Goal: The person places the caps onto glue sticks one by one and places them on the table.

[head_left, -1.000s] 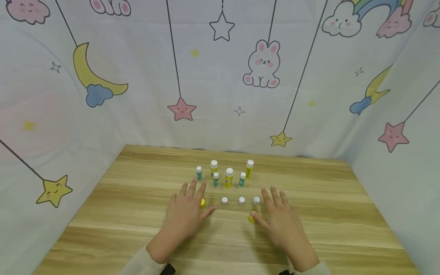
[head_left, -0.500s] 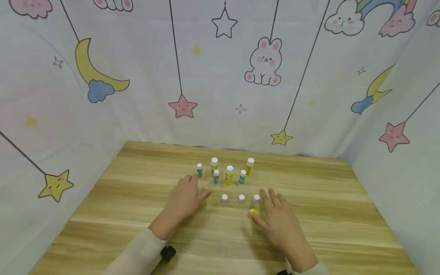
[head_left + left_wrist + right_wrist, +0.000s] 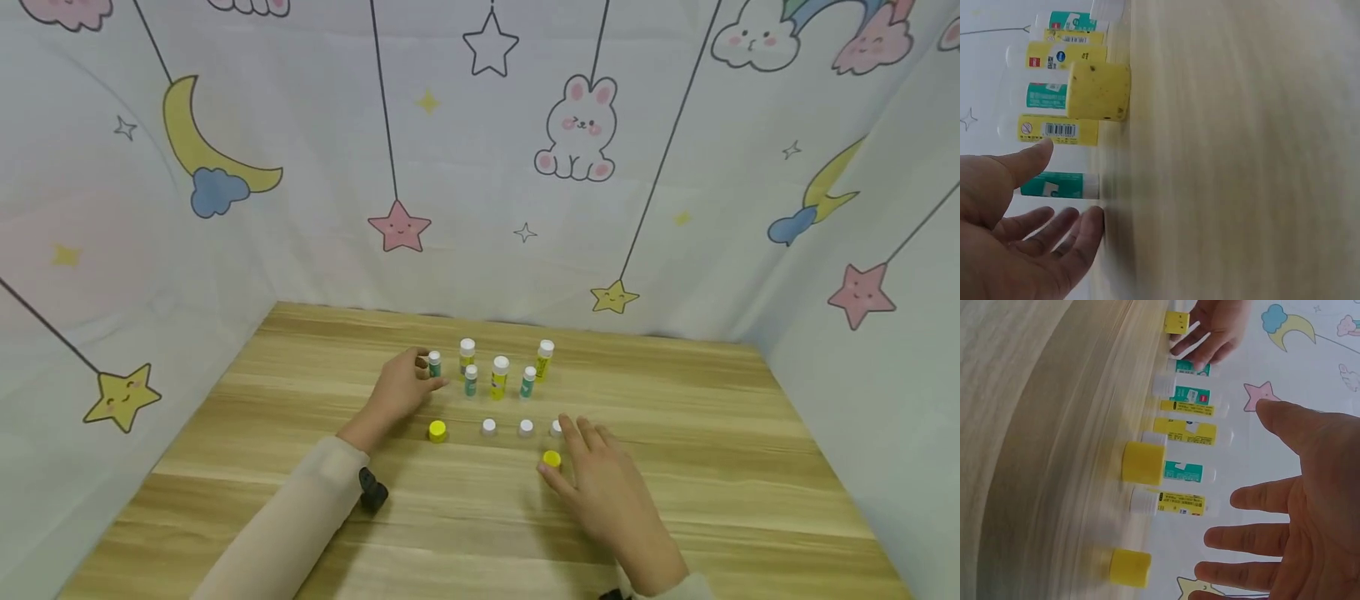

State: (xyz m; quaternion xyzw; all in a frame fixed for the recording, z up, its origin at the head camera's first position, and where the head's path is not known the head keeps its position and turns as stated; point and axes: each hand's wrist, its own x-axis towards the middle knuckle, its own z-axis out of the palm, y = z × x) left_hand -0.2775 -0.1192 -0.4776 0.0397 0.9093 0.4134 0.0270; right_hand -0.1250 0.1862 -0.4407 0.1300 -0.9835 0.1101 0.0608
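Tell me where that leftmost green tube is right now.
In the head view, the green tube stands left of centre on the table, loosely framed by the left hand, with a yellow tube just to its right.

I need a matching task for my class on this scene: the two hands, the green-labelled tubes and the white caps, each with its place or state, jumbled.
Column one
1. Left hand
2. Right hand
3. Green-labelled tubes
4. White caps

Column two
A. In a row, nearer the person than the standing tubes
B. Thumb and fingers to either side of the leftmost tube
C. Standing upright among taller yellow-labelled tubes
D. Fingers spread, thumb beside a yellow cap in the head view

Right pairs: 1-B, 2-D, 3-C, 4-A
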